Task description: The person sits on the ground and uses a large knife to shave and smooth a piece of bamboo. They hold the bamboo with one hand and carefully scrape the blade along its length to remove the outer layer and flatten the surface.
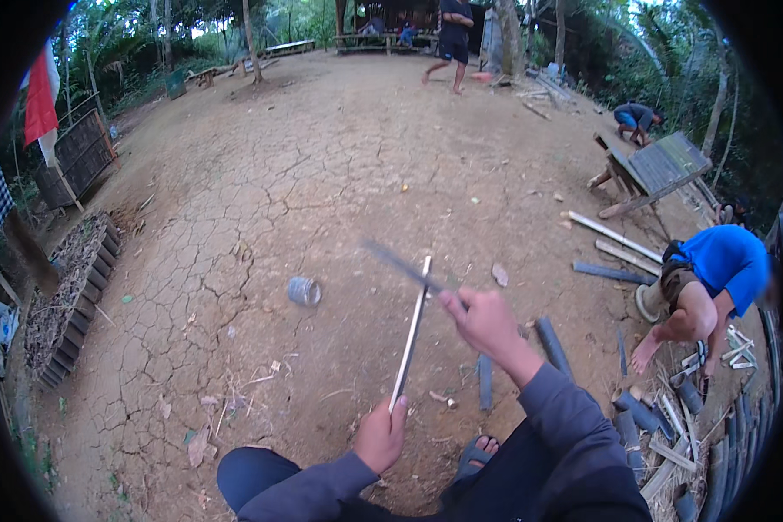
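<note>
Knife (400, 266) across pale strip (409, 344), over cracked ground (322, 174)

Nearest: a sandalled foot (474, 458) on the ground. Left hand (381, 438) closed round the lower end of the strip, which points up and away, leaning slightly right. Right hand (485, 326) wrapped on the knife's handle; the blurred blade crosses near the strip's upper end — whether they touch, cannot tell. Dark tube piece (485, 381) lies right of the strip; clear jar (304, 291) on its side to the left, mouth facing right. Off right, a person in a blue shirt (724, 265) bends low beside cut lengths (639, 413). Farther: tilted slatted panel (667, 163) — then a walking person in dark clothes (455, 35).
</note>
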Action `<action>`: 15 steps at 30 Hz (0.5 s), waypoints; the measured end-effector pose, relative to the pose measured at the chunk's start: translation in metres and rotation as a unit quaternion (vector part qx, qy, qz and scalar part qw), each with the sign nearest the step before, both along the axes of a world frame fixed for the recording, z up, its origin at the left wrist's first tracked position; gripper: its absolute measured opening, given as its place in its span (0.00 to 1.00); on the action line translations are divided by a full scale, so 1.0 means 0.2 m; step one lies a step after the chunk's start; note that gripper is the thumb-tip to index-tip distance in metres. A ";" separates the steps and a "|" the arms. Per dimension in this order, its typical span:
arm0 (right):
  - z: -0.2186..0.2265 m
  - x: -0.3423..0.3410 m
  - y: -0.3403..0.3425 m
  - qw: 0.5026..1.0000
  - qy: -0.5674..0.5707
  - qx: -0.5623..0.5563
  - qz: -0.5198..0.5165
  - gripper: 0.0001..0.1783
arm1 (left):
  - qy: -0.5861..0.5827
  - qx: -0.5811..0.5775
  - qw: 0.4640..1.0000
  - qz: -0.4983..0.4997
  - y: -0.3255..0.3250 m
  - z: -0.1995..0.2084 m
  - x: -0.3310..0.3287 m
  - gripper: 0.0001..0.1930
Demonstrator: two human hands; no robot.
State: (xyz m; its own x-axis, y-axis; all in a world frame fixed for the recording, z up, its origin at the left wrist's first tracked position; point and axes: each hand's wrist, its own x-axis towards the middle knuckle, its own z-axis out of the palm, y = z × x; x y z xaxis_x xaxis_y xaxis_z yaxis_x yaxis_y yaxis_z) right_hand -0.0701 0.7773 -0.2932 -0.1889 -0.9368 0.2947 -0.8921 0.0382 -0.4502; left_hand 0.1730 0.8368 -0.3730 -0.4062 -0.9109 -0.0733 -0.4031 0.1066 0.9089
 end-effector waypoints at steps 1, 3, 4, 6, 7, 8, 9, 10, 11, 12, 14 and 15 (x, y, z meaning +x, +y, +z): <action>-0.01 0.06 0.06 0.998 0.032 -0.021 0.044 0.34 | 0.002 -0.001 1.000 0.000 -0.01 0.03 0.01 0.18; 0.01 0.13 0.09 0.990 0.078 -0.048 0.108 0.32 | -0.002 0.001 1.000 0.001 -0.01 0.07 0.05 0.18; 0.01 0.17 0.09 0.986 0.092 -0.055 0.129 0.32 | -0.010 -0.011 1.000 0.009 -0.02 0.07 0.05 0.18; 0.02 0.13 0.06 0.993 0.068 -0.030 0.087 0.32 | -0.028 -0.024 0.999 0.022 -0.02 0.06 0.05 0.17; 0.04 0.04 0.00 0.999 0.031 0.001 0.021 0.33 | -0.028 -0.028 0.999 0.001 0.00 0.05 0.05 0.18; 0.03 -0.11 -0.05 0.999 -0.026 0.001 -0.042 0.37 | -0.018 -0.038 0.999 -0.025 0.00 0.05 0.02 0.18; 0.01 -0.22 -0.09 0.991 -0.086 -0.002 -0.098 0.41 | -0.012 -0.050 0.998 -0.043 -0.01 0.05 0.00 0.18; 0.02 -0.25 -0.10 0.989 -0.100 -0.009 -0.106 0.42 | 0.044 0.060 0.995 -0.074 -0.03 0.04 0.02 0.19; 0.03 -0.28 -0.11 0.987 -0.112 -0.015 -0.113 0.42 | 0.101 0.168 0.975 -0.104 -0.06 0.01 0.04 0.20; 0.03 -0.28 -0.11 0.985 -0.124 -0.016 -0.123 0.42 | 0.157 0.279 0.938 -0.133 -0.06 0.02 0.05 0.21; 0.01 -0.23 -0.11 0.981 -0.167 -0.040 -0.090 0.42 | 0.194 0.323 0.920 -0.105 -0.11 0.07 0.07 0.25; 0.01 -0.21 -0.08 0.978 -0.188 -0.046 -0.076 0.41 | 0.213 0.350 0.907 -0.092 -0.13 0.10 0.06 0.26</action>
